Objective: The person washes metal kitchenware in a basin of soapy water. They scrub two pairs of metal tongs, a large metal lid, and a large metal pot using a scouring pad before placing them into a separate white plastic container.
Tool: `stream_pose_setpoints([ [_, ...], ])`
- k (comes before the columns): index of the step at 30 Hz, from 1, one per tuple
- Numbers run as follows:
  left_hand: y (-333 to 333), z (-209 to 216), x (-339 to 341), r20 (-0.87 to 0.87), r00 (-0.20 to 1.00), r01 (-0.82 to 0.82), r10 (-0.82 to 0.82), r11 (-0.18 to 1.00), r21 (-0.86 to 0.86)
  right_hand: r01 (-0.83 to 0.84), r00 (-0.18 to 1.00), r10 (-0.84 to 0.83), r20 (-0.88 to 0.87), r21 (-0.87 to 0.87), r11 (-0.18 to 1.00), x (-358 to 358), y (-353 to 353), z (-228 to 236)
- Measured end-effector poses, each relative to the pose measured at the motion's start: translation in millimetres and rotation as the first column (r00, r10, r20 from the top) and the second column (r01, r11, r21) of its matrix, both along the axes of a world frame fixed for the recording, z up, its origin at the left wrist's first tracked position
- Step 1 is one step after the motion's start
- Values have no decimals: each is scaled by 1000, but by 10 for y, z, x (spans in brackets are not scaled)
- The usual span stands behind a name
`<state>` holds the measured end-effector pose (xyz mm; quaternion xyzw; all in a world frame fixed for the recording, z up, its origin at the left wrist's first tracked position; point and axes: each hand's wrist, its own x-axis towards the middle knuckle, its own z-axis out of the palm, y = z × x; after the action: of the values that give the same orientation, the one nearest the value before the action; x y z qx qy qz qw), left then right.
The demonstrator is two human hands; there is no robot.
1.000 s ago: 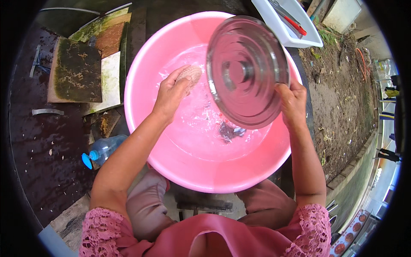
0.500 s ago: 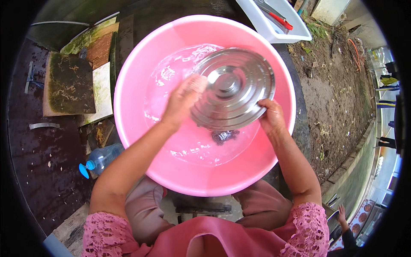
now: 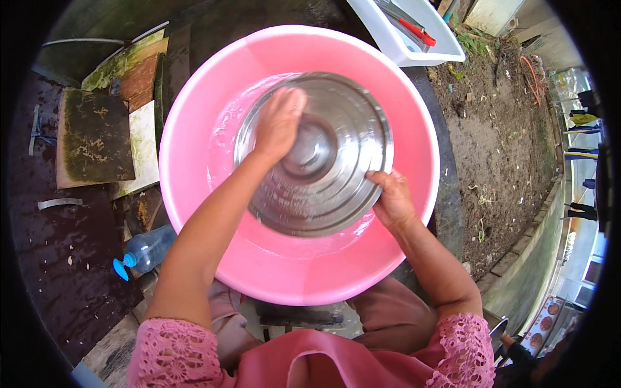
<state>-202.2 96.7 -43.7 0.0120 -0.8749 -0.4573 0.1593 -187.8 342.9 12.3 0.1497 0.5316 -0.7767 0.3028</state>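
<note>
A round, shiny metal lid (image 3: pixel 349 149) with ringed ridges is held over the large pink basin (image 3: pixel 304 294), covering much of the water inside. My right hand (image 3: pixel 393 197) grips the lid by its right edge, thumb on top. Across the lid's upper left face lies my left hand (image 3: pixel 278 123), its fingers stretched out and slightly blurred. Nothing shows in that hand, though its palm side is hidden. Water (image 3: pixel 223 126) is visible around the lid's left and lower sides.
A white tub (image 3: pixel 446 58) with red-handled utensils (image 3: pixel 417 31) stands at the far right. To the left are a blue-capped pump bottle (image 3: pixel 147 251) and mossy boards (image 3: pixel 97 136). Bare soil (image 3: pixel 498 149) lies to the right, and another person's hand (image 3: pixel 508 339) shows at lower right.
The lid has moved left and nearer to me, now hiding the dark object seen in the water. My left hand has shifted from the lid's left edge onto its upper face.
</note>
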Motion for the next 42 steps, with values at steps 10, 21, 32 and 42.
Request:
stream_pose_setpoints([
  [10,231,135,766,-189,884,357,-428,878,-320,3,1000,-3,-4,-130,991,-164,266,43],
  [21,680,266,708,-258,834,403,-487,859,-317,185,973,-184,-140,-5,983,-205,307,172],
  [32,1011,436,167,-196,924,309,-329,943,-124,21,999,-23,-32,-55,998,-45,267,-80],
  [42,387,139,392,-123,948,271,-293,948,-167,136,988,-141,-62,-70,988,-213,308,-33],
])
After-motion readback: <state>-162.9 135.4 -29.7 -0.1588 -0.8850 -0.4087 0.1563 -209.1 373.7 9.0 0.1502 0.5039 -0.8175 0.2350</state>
